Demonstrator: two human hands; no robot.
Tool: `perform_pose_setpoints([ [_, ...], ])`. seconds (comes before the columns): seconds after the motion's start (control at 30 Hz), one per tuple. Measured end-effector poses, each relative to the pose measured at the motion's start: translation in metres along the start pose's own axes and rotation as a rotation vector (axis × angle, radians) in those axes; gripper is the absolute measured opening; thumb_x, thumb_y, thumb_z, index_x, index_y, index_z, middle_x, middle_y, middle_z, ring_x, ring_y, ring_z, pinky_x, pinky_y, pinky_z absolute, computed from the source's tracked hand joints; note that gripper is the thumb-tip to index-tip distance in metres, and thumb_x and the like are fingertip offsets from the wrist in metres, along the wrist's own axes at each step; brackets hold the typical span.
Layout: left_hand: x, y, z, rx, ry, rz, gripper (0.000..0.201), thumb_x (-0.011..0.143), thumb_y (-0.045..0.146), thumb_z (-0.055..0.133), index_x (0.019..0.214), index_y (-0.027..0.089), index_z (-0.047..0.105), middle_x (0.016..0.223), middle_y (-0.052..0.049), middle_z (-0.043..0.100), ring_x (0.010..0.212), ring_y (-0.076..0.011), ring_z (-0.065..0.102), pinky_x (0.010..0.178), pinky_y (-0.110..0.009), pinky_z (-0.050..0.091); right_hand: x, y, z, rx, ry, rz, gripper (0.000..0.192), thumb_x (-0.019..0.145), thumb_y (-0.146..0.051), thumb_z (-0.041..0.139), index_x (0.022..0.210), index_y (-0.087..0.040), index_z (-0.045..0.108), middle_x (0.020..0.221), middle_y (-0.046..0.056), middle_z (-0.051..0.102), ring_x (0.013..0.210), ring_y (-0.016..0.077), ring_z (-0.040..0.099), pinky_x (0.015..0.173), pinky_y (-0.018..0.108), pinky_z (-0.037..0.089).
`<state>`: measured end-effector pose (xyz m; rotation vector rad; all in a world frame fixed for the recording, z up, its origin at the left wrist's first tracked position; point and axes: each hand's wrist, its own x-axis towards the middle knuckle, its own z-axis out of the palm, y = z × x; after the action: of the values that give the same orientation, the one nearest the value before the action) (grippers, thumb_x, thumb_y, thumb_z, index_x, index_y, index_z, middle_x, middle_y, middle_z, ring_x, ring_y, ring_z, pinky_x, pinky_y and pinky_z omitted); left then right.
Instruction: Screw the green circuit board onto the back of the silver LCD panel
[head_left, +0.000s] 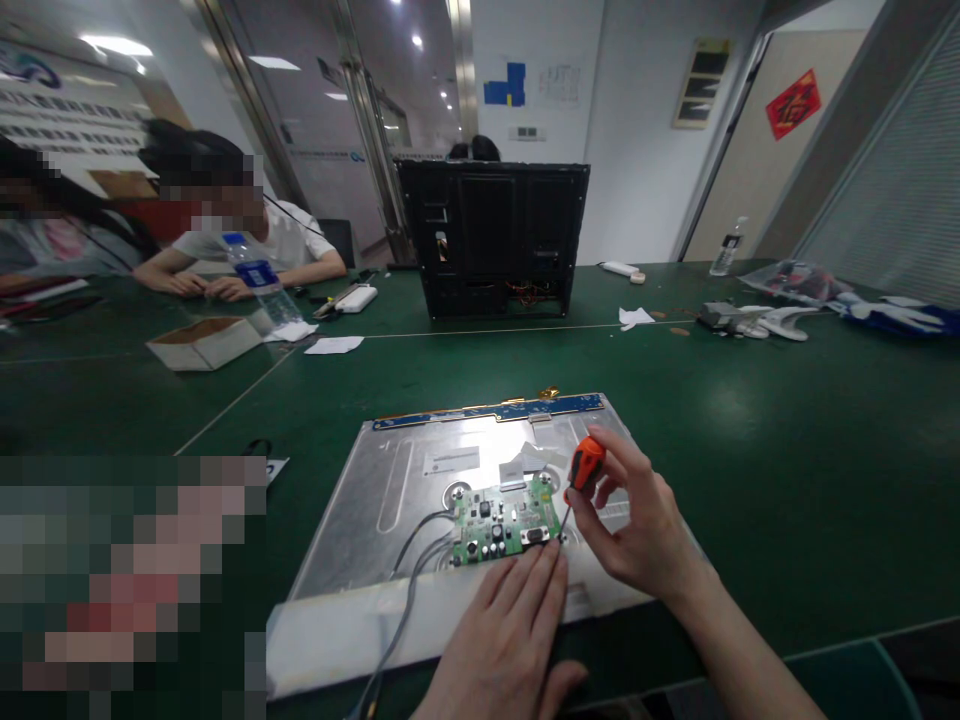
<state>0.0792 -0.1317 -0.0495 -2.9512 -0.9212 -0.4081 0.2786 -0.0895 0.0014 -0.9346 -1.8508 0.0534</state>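
Observation:
A green circuit board [504,518] sits on the metal back of a display panel [352,510] in front of me. My right hand [634,515] grips an orange-and-black screwdriver [586,462], its shaft slanting down to the board's lower right corner. Whether the tip sits in a screw is too small to tell. My left hand [514,625] lies flat, fingers stretched out, with the fingertips at the board's near edge beside the screwdriver tip. Grey cables [411,590] run from the board's left side toward the near edge. A blue circuit strip [487,411] lines the panel's far edge.
A black monitor frame [495,235] stands upright across the green table [750,450]. At left are an open cardboard box [206,343], a water bottle [262,280] and a seated person [285,235]. Grey parts [750,320] and another bottle [727,248] stand at right.

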Motion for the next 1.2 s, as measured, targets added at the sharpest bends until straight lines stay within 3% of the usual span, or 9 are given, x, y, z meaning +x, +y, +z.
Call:
perform_pose_setpoints([
  [0.17,-0.0001,0.0002,0.0024,0.014,0.018,0.013,0.066,0.097,0.043,0.052,0.149,0.007,0.032,0.147,-0.019,0.048,0.129,-0.031,0.049,0.105,-0.042,0.04,0.0003,0.0021,0.0021,-0.046,0.053,-0.048,0.058,0.09,-0.017,0.058,0.141,-0.023,0.032,0.078,-0.002,0.06,0.05,0.0102,0.054,0.044,0.022,0.048],
  [0.4,-0.001,-0.0003,0.0024,-0.003,0.035,0.01,0.071,0.098,0.043,0.05,0.154,0.011,0.021,0.148,-0.017,0.047,0.129,-0.03,0.05,0.104,-0.042,0.041,0.0007,0.0023,0.0015,-0.004,0.029,-0.039,0.062,0.088,-0.014,0.056,0.145,-0.02,0.03,0.085,0.002,0.064,0.055,0.0119,0.057,0.046,0.024,0.051],
  [0.67,-0.0013,-0.0007,0.0025,0.007,0.021,0.006,0.065,0.098,0.043,0.049,0.15,0.009,0.03,0.147,-0.017,0.048,0.13,-0.0302,0.049,0.105,-0.042,0.041,-0.0007,0.0005,0.0048,-0.002,0.075,-0.061,0.061,0.087,-0.011,0.055,0.143,-0.02,0.032,0.079,-0.001,0.061,0.051,0.0104,0.054,0.042,0.022,0.048],
  [0.93,0.0,-0.0008,0.0012,-0.009,0.017,0.011,0.066,0.098,0.044,0.049,0.151,0.01,0.029,0.148,-0.017,0.048,0.129,-0.0301,0.049,0.105,-0.043,0.041,0.0013,0.001,0.007,-0.038,0.088,-0.1,0.057,0.089,-0.015,0.059,0.141,-0.021,0.035,0.096,0.004,0.066,0.053,0.0094,0.054,0.044,0.022,0.049],
  [1.2,-0.0011,-0.0006,0.0025,-0.006,0.015,0.005,0.068,0.097,0.044,0.05,0.152,0.011,0.026,0.148,-0.016,0.047,0.13,-0.0298,0.048,0.105,-0.042,0.041,-0.0001,0.0,0.0056,0.01,0.076,-0.083,0.06,0.087,-0.008,0.054,0.143,-0.019,0.035,0.096,0.006,0.066,0.056,0.0101,0.058,0.044,0.022,0.05],
])
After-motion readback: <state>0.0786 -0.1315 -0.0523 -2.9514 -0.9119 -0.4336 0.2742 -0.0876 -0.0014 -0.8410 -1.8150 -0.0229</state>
